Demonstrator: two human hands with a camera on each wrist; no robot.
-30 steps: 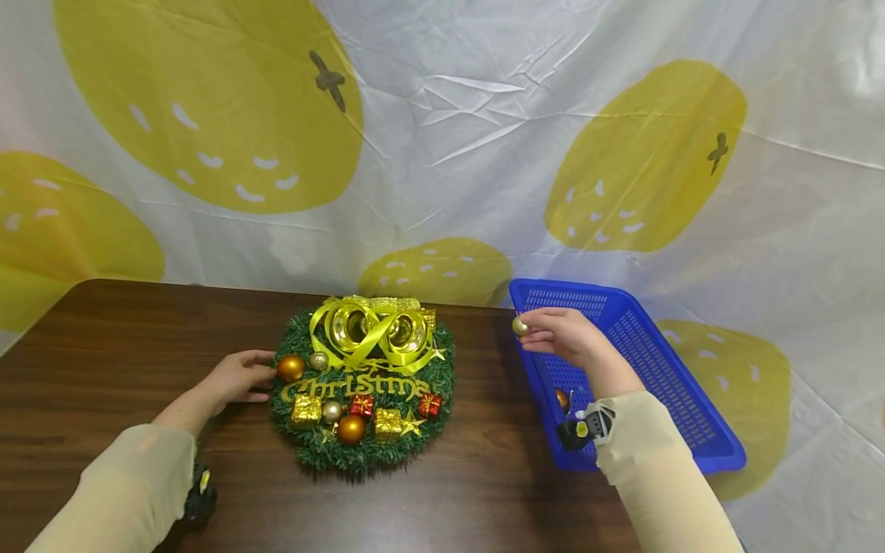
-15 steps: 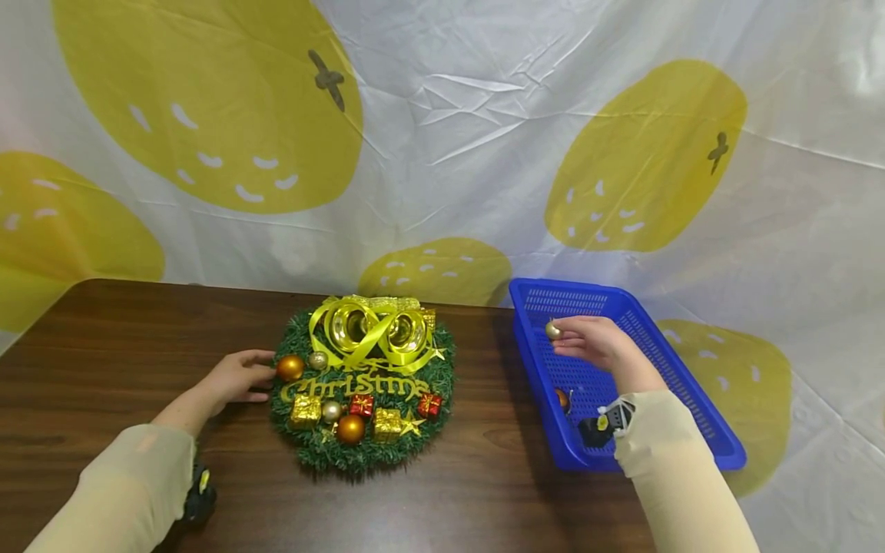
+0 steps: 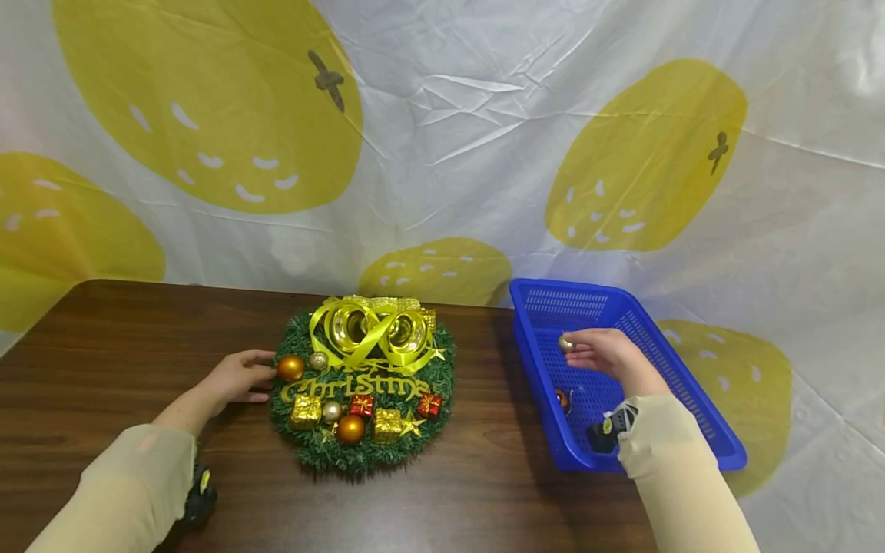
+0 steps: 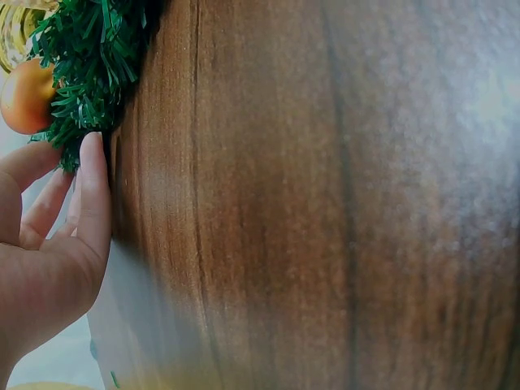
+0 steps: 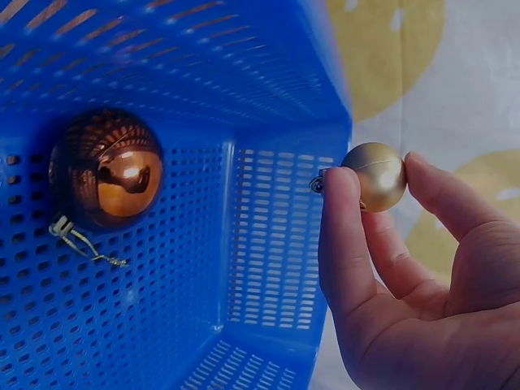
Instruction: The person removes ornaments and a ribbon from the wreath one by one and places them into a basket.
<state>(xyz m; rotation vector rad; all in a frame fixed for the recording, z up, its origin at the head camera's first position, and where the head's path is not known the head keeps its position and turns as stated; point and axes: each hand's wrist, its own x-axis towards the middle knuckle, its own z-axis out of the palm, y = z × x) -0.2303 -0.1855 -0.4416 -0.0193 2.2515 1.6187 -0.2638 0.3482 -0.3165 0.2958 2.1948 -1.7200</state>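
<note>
My right hand (image 3: pixel 611 355) pinches a small matte gold bauble (image 5: pixel 379 177) between thumb and fingertips, over the blue plastic basket (image 3: pixel 535 369). Inside that basket lies a shiny copper bauble (image 5: pixel 110 166) with a string loop. My left hand (image 3: pixel 238 379) touches the left edge of the green Christmas wreath (image 3: pixel 442 384) with extended fingers. In the left wrist view, its fingertips meet the tinsel just below an orange bauble (image 4: pixel 28 96). The wreath carries gold bells (image 3: pixel 349 326) with yellow ribbon, gold lettering, small gift boxes, stars and several baubles.
The wreath and basket both rest on a dark wooden table (image 3: pixel 477 476), with a strip of bare wood between them. Behind the table hangs a white curtain (image 3: pixel 442 177) printed with yellow fruit. The basket's raised walls stand around my right hand's work.
My right hand has moved right and slightly down with the gold bauble, from the basket's left rim to over its inside. The left hand and wreath have stayed put.
</note>
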